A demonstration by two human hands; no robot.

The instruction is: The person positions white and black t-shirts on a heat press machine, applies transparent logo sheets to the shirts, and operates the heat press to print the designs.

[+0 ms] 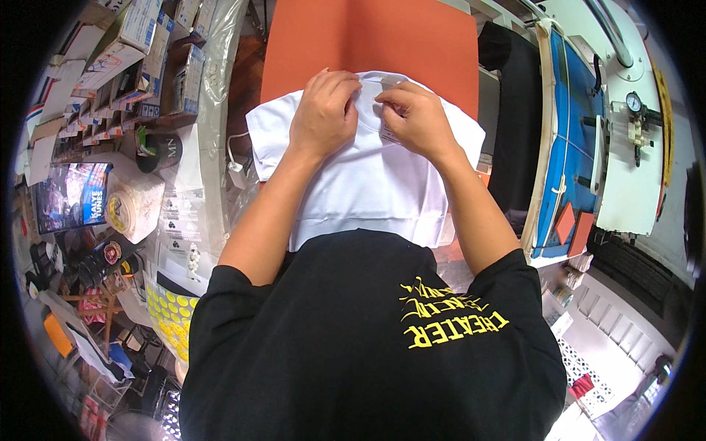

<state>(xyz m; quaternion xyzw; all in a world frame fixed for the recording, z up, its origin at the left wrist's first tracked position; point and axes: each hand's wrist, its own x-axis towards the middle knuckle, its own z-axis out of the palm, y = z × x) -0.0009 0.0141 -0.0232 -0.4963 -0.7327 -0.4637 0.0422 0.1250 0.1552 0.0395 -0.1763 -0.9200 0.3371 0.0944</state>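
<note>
A white T-shirt (pixel 368 191) lies spread over an orange-red board (pixel 412 37), its neckline near the top and its sleeves out to either side. My left hand (pixel 327 114) is closed on the shirt at the left of the neckline, fingers bent over the fabric. Just right of the neckline, my right hand (pixel 412 117) pinches the fabric with curled fingers, beside a small printed neck label (pixel 386 134).
Left are stacked boxes (pixel 121 44), a lit screen (pixel 70 197), a tape roll (pixel 121 213) and clear plastic sheeting (pixel 217 37). At right stand a dark padded strip (pixel 511 147), a blue screen frame (pixel 566 140) and a white machine with a gauge (pixel 633 101).
</note>
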